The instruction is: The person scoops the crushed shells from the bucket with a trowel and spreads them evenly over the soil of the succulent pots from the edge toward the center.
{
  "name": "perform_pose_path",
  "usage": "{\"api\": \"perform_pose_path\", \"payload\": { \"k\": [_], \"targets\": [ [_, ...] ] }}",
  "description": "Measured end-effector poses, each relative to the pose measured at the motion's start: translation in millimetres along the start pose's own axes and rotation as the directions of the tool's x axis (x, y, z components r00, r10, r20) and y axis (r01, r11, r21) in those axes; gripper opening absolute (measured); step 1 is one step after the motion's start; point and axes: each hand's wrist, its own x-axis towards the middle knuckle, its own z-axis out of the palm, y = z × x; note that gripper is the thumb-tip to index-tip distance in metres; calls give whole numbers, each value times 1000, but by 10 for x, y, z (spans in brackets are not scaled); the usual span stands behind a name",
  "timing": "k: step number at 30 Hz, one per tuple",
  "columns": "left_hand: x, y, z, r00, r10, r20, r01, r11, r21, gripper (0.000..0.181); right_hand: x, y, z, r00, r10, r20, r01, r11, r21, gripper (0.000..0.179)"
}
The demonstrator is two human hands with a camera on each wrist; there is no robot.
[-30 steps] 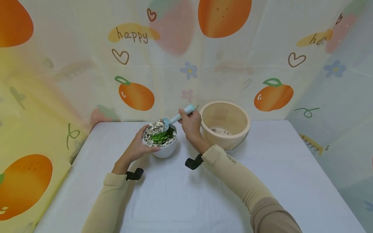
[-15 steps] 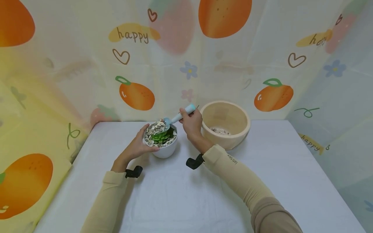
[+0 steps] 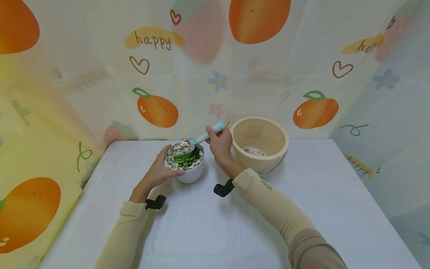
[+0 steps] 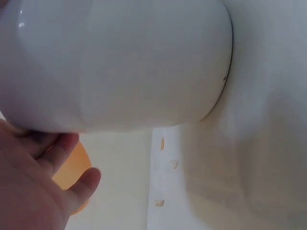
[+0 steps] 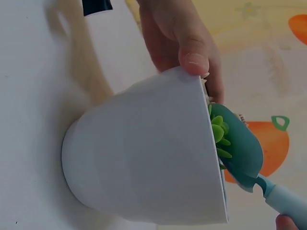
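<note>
A white plant pot stands on the table, holding a green succulent among small pale stones. My left hand grips the pot at its left rim, thumb across the front. My right hand holds the pale blue handle of a small trowel above the pot. Stones are heaped on the trowel's blade over the back left of the pot. In the right wrist view the teal blade is seen from below, close beside the leaves. The left wrist view shows mostly the pot's side.
Right of the pot stands a large beige bowl with a few stones on its bottom. A few small chips lie on the table beyond the pot. A fruit-printed curtain hangs just behind the table's back edge.
Almost nothing differs. The trowel and right hand have shifted only very slightly, and the left hand keeps its place on the pot.
</note>
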Motion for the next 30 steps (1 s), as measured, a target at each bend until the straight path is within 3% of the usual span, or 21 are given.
{"api": "perform_pose_path", "payload": {
  "k": [8,23,30],
  "targets": [
    [36,-41,-59,999,21,45,-22,1000,17,119,-8,12,9,1000,-10,-13,11,1000,14,26],
    [1,31,21,999,-15,-51,16,1000,19,117,-1,-65,0,998,-66,2,66,998,-6,26],
    [4,52,13,999,-6,-38,8,999,52,118,-10,-111,-21,994,-106,1,106,993,-41,26]
  ]
}}
